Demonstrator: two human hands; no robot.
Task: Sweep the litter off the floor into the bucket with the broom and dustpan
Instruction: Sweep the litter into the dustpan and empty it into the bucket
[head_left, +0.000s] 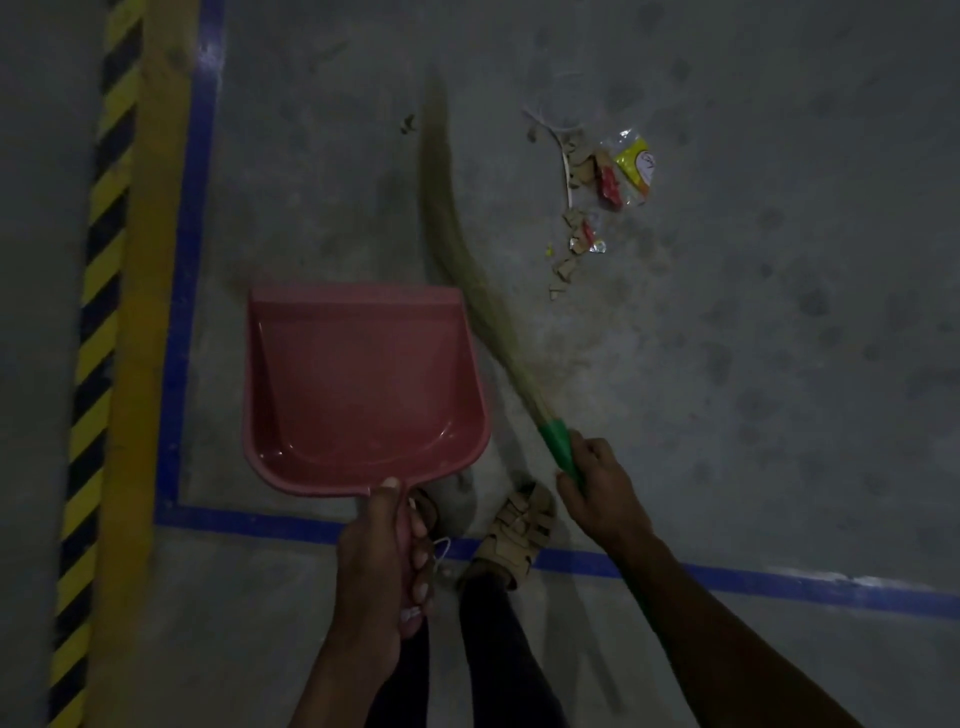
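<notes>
Status: task barely begun, by my reading. Dustpan (358, 384) pan is bare inside, no litter collected. Bucket not in view, so tipping stage can't be assessed. All sweeping, gathering and emptying still outstanding.

Nearest: left hand (379, 566) is wrapped round the dustpan handle, thumb laid along the top up to the pan's back edge, fingers (421, 561) curled under the grip w/ nails showing. Firm grasp, nothing loose. Pan sits directly ahead of those fingers, mouth pointing away from the person; can't tell if it rests on the floor or is held just above it. A sandalled foot (519, 535) is just right of this hand, on the blue floor line (727, 574).

Right hand (597, 493) is clenched round the green handle of the broom (558, 447), fingers fully closed on it. Bristles run ahead and left of that hand, passing close by the pan's right edge, blurred, tip well beyond the pan.

Further out: litter (597, 192), i.e. wrappers, card scraps, a thin white strip, lies ahead of the right hand, to the right of the bristles and apart from them. One small scrap (409, 123) lies separately, left of the bristle tip.

Far left: yellow/black hazard stripe (98, 312).
</notes>
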